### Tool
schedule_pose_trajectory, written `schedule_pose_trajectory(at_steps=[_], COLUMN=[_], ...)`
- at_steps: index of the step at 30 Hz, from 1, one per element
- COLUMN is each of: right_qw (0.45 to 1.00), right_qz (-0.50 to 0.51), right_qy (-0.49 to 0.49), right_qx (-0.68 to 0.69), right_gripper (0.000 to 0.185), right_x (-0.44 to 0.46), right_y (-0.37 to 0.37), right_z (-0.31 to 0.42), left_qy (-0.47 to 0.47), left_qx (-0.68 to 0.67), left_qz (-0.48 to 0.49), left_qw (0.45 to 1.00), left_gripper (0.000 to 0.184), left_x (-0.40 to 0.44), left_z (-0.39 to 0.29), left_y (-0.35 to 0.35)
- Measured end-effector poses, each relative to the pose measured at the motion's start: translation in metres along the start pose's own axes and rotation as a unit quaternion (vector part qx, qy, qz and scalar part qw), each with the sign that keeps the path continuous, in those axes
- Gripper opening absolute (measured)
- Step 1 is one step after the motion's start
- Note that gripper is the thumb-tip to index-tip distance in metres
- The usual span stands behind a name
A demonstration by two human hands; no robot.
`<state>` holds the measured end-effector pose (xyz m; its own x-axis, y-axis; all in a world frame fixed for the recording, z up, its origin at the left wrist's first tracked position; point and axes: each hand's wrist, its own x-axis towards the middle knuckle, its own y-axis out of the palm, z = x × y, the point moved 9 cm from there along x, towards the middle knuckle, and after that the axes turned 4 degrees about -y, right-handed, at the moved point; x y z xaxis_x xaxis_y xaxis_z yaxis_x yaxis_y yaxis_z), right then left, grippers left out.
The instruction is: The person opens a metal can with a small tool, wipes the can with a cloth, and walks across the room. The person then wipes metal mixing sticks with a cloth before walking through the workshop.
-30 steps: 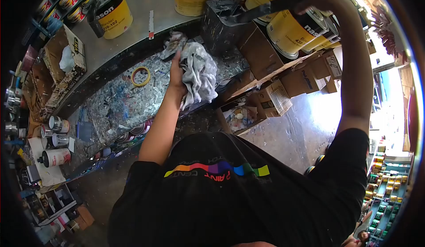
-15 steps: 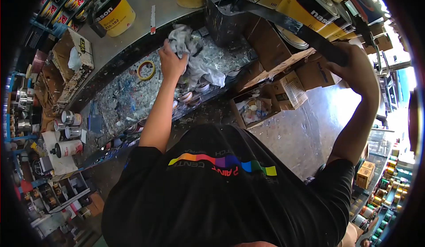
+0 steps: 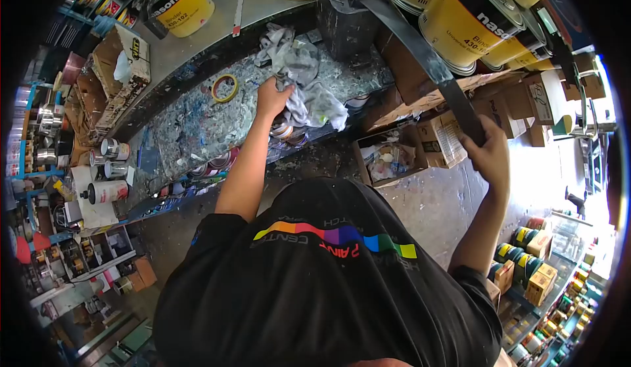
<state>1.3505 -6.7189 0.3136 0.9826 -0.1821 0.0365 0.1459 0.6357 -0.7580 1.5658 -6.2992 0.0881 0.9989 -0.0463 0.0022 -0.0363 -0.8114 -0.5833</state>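
Note:
My left hand is closed on the lower left edge of a crumpled grey-white rag, which lies on the paint-spattered bench. A roll of yellow tape lies on the bench left of that hand. My right hand is wrapped round the near end of a long, dark, flat bar. From there the bar slants up to a dark, paint-crusted container at the back of the bench. How its far end meets the container I cannot tell.
Yellow binder cans stand at the upper right, another binder can at the upper left. Below the bar, an open cardboard box sits on the floor. A worn box and small tins are at left.
My right hand has swung down and inward with the near end of the bar, which now slopes more steeply. My left hand has shifted from the rag's upper part to its lower edge.

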Motion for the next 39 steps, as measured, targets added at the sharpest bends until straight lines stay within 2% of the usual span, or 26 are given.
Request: schedule_pose_trajectory(at_steps=[1, 2, 5, 6, 7, 10, 11, 13, 15, 17, 18, 19, 21, 22, 23, 25, 26, 29, 30, 33, 34, 37, 39], right_qw=[0.993, 0.988, 0.972, 0.969, 0.959, 0.940, 0.933, 0.923, 0.942, 0.925, 0.925, 0.925, 0.893, 0.913, 0.918, 0.927, 0.925, 0.942, 0.935, 0.895, 0.890, 0.912, 0.911], right_qz=[0.029, 0.014, 0.016, 0.016, 0.009, 0.022, 0.036, 0.057, 0.085, 0.130, 0.137, 0.143, 0.181, 0.152, 0.140, 0.114, 0.154, 0.117, 0.145, 0.221, 0.228, 0.195, 0.218], right_qy=[0.080, 0.065, 0.097, 0.098, 0.101, 0.081, 0.062, 0.045, -0.015, -0.017, -0.034, -0.051, -0.025, -0.065, -0.081, -0.110, -0.055, -0.101, -0.082, -0.052, -0.038, -0.075, -0.036], right_qx=[0.083, 0.139, 0.215, 0.228, 0.265, 0.331, 0.352, 0.379, 0.324, 0.355, 0.352, 0.348, 0.412, 0.372, 0.362, 0.340, 0.344, 0.299, 0.314, 0.383, 0.392, 0.352, 0.347], right_gripper=[0.023, 0.017, 0.017, 0.015, 0.017, 0.027, 0.021, 0.022, 0.024, 0.026, 0.025, 0.025, 0.026, 0.027, 0.028, 0.030, 0.032, 0.032, 0.031, 0.030, 0.029, 0.029, 0.029], right_x=[-0.007, -0.012, -0.027, -0.029, -0.032, -0.032, -0.030, -0.025, -0.015, -0.004, 0.005, 0.015, 0.027, 0.040, 0.050, 0.060, 0.060, 0.064, 0.062, 0.052, 0.052, 0.059, 0.051], right_y=[0.008, 0.014, 0.041, 0.050, 0.060, 0.092, 0.102, 0.128, 0.163, 0.200, 0.221, 0.239, 0.267, 0.281, 0.285, 0.289, 0.293, 0.315, 0.326, 0.340, 0.343, 0.332, 0.325], right_z=[-0.014, -0.023, -0.051, -0.053, -0.058, -0.056, -0.049, -0.026, -0.011, 0.015, 0.025, 0.037, 0.067, 0.071, 0.082, 0.102, 0.107, 0.116, 0.113, 0.125, 0.123, 0.121, 0.118], left_qy=[-0.029, -0.056, -0.024, 0.068, 0.050, -0.009, -0.025, -0.057, -0.099, -0.131, -0.115, -0.054, -0.091, -0.032, -0.120, -0.034, 0.022, -0.009, -0.036, -0.157, -0.163, -0.130, -0.160], left_qx=[-0.107, -0.214, -0.265, -0.215, -0.264, -0.414, -0.448, -0.512, -0.598, -0.621, -0.630, -0.612, -0.672, -0.656, -0.668, -0.787, -0.743, -0.634, -0.601, -0.536, -0.536, -0.535, -0.505], left_qz=[-0.004, -0.007, -0.069, -0.103, -0.096, -0.049, -0.038, -0.018, 0.009, 0.049, 0.048, 0.068, 0.024, 0.056, -0.027, 0.145, 0.167, 0.104, 0.095, 0.009, 0.012, 0.013, 0.019], left_qw=[0.994, 0.975, 0.962, 0.969, 0.959, 0.909, 0.893, 0.857, 0.796, 0.771, 0.767, 0.786, 0.735, 0.752, 0.734, 0.599, 0.648, 0.766, 0.793, 0.829, 0.829, 0.834, 0.848], left_gripper=[0.040, 0.035, 0.026, 0.024, 0.024, 0.025, 0.025, 0.025, 0.027, 0.029, 0.031, 0.035, 0.040, 0.041, 0.041, 0.037, 0.029, 0.028, 0.029, 0.029, 0.027, 0.029, 0.030], left_x=[0.008, 0.013, 0.009, 0.003, 0.005, 0.007, 0.008, 0.008, 0.011, -0.004, 0.005, -0.004, -0.001, 0.000, -0.018, -0.022, -0.021, -0.021, -0.014, 0.004, 0.011, 0.037, 0.054], left_z=[0.028, 0.033, 0.008, -0.021, -0.023, -0.042, -0.043, -0.045, -0.047, -0.075, -0.061, -0.091, -0.078, -0.071, -0.074, -0.089, -0.089, -0.084, -0.075, -0.050, -0.050, -0.055, -0.050], left_y=[0.009, 0.013, -0.006, -0.022, -0.025, -0.030, -0.027, -0.023, -0.008, -0.008, -0.002, -0.014, -0.012, -0.017, -0.024, -0.018, -0.026, -0.036, -0.037, -0.039, -0.040, -0.041, -0.046])
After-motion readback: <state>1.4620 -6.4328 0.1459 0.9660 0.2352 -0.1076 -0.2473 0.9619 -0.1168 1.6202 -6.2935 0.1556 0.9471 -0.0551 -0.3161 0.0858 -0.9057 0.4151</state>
